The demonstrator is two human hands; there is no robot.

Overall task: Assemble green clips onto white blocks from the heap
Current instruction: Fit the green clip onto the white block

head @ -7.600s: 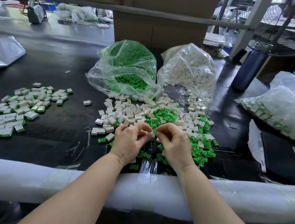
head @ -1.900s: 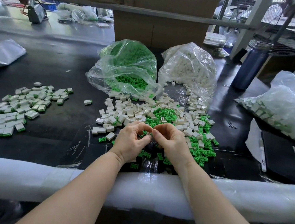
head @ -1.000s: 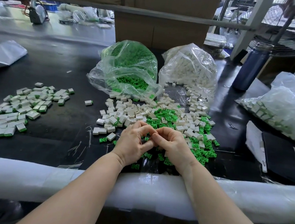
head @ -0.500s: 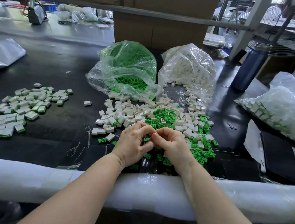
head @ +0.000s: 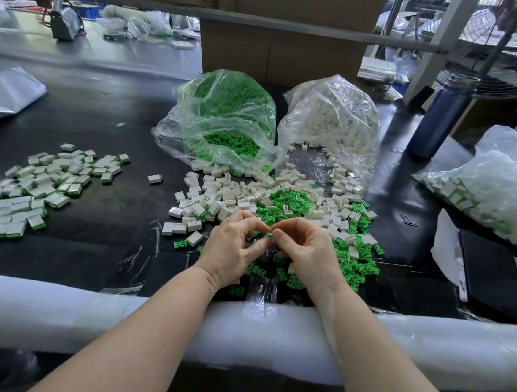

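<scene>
Pinching a small green clip point(head: 269, 235) between curled fingertips, the left hand point(head: 231, 251) and right hand point(head: 307, 252) meet just above the near edge of the heap point(head: 281, 207).

Head view: the heap, a loose spill of glossy white rectangular blocks and spiky green plastic clips, lies at centre on the dark matte table point(head: 102, 115). Both hands are curled, thumbs and forefingers touching around the clip; whether a white block is held too cannot be told. At 12 o'clock from the hands slump two crinkled clear bags, the green-clip bag point(head: 226, 116) and the white-block bag point(head: 334, 124). At 9 o'clock lies a flat scatter of finished pieces point(head: 35, 184), white with green edges. At 2 o'clock stands a blue cylindrical bottle point(head: 439, 117). A white foam pad point(head: 56, 310) wraps the table's near edge.
</scene>
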